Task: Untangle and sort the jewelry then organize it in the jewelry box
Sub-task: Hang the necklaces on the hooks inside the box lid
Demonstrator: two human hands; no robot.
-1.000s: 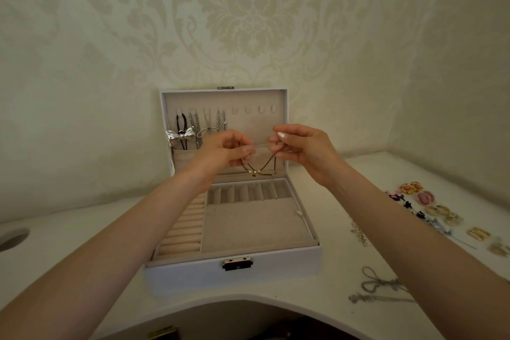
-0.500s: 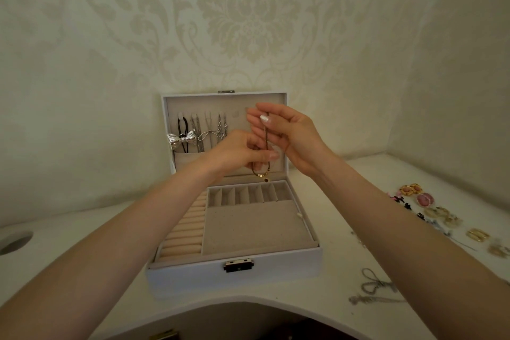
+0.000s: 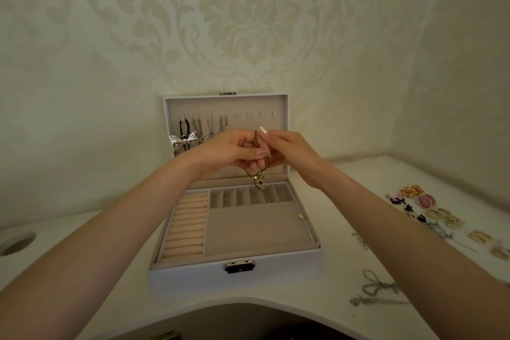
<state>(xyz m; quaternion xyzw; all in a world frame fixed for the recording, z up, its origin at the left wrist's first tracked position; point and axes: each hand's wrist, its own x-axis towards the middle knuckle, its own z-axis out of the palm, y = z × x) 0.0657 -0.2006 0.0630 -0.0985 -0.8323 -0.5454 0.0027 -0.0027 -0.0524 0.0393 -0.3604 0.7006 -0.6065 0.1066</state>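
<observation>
A white jewelry box [image 3: 193, 279] stands open on the table, its lid upright against the wall. Several necklaces [image 3: 197, 130] and a silver bow pendant [image 3: 183, 141] hang from the left hooks in the lid; the right hooks [image 3: 255, 114] are bare. In front of the lid, my left hand [image 3: 230, 150] and my right hand [image 3: 288, 150] pinch one thin dark necklace with gold charms [image 3: 258, 174]. Its looped lower end dangles over the small compartments [image 3: 248, 197]. Ring rolls [image 3: 187, 225] fill the box's left side.
Earrings and hair clips [image 3: 430, 207] lie spread along the table's right side. A silver chain [image 3: 378, 288] rests near the front right edge, and a small sparkly piece [image 3: 360, 239] lies beside the box. A round hole [image 3: 16, 243] opens at the far left. The table front curves inward.
My hands have come together and dropped lower in front of the lid. The necklace, earlier stretched between them, then held vertical, is now gathered into loops between my fingers.
</observation>
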